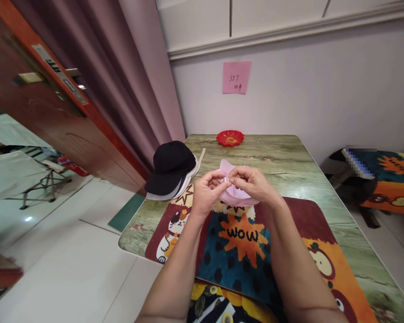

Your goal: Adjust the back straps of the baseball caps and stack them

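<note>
A pale pink cap (237,196) is held just over the front of the table, its inside partly turned up. My left hand (206,190) pinches the cap's strap from the left with thumb and fingers. From the right, my right hand (252,183) is closed on the same strap, thumb against forefinger. A small shiny buckle (226,179) shows between the fingertips; its details are too small to make out. To the left lies a stack of caps, with a black cap (171,163) on top of white ones (185,186).
A red scalloped dish (230,138) stands at the back of the wood-patterned table (279,152). A colourful mat (235,264) lies under my arms. A pink note (236,78) is on the wall. At left are a curtain and a wooden door (74,130); a stool stands at right.
</note>
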`<state>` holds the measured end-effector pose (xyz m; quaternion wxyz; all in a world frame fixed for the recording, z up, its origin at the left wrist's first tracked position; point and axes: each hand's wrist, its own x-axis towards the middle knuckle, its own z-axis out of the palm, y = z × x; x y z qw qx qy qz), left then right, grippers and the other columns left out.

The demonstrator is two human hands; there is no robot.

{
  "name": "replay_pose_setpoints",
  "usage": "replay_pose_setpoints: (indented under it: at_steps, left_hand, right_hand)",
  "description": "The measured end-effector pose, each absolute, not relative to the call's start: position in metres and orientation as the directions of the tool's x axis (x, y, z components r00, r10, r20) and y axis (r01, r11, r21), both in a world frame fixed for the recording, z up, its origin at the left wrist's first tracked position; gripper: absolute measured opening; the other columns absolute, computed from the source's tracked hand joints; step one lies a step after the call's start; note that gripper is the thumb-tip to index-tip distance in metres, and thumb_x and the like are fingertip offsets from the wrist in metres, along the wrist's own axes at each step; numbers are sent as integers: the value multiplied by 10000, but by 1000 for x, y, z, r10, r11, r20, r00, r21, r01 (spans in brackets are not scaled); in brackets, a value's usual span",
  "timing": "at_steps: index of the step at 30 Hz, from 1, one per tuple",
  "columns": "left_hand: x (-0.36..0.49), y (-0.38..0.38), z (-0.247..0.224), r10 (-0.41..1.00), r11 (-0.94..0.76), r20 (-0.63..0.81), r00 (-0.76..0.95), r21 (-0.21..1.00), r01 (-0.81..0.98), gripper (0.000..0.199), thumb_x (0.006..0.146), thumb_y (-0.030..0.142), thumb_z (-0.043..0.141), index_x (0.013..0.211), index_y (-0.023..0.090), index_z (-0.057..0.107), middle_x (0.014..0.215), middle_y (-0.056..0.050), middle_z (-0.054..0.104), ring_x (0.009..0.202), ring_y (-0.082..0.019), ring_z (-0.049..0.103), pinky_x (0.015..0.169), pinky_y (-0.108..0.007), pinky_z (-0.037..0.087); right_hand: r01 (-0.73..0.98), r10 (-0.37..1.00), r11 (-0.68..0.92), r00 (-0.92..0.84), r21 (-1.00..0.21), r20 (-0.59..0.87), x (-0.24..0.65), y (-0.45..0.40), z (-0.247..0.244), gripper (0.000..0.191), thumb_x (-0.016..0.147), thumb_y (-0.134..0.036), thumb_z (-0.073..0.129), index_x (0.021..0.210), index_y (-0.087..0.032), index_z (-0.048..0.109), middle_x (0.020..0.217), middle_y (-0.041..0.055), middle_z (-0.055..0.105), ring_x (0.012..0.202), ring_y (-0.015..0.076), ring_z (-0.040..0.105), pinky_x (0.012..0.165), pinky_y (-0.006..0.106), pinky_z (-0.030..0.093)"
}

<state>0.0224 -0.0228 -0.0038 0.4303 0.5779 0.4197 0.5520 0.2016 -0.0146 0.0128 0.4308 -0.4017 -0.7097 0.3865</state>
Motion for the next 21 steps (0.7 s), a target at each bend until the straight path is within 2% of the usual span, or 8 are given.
replay_pose_setpoints:
  at_steps: [6, 12, 21]
  left_hand:
    - [22, -22, -6, 960, -274, 274, 50, 962, -10, 354, 668, 327, 886, 940, 151, 744, 670, 15, 604, 587, -86, 490, 538, -202, 400]
    - [21, -23, -7, 958, -285, 284, 43, 958, 17, 337, 663, 339, 888, 907, 157, 745, 627, 27, 575, 549, -80, 471, 508, -198, 372]
    - [21, -21, -10, 956, -290, 290, 47, 957, 8, 310, 690, 328, 870, 909, 149, 741, 664, 23, 600, 568, -68, 480, 520, -182, 392]
  right_hand:
    - [205, 907, 368, -295, -907, 301, 200, -15, 14, 187, 870, -352, 614, 806, -188, 680, 726, 8, 637, 639, 130, 535, 618, 259, 427]
    - [166, 912, 326, -315, -931, 263, 199, -17, 15, 251, 864, -416, 633, 775, -182, 647, 694, 12, 619, 628, 133, 541, 599, 259, 430]
    - [157, 920, 306, -303, -939, 249, 194, -15, 10, 283, 867, -447, 637, 767, -182, 629, 677, 1, 603, 621, 129, 538, 594, 259, 419]
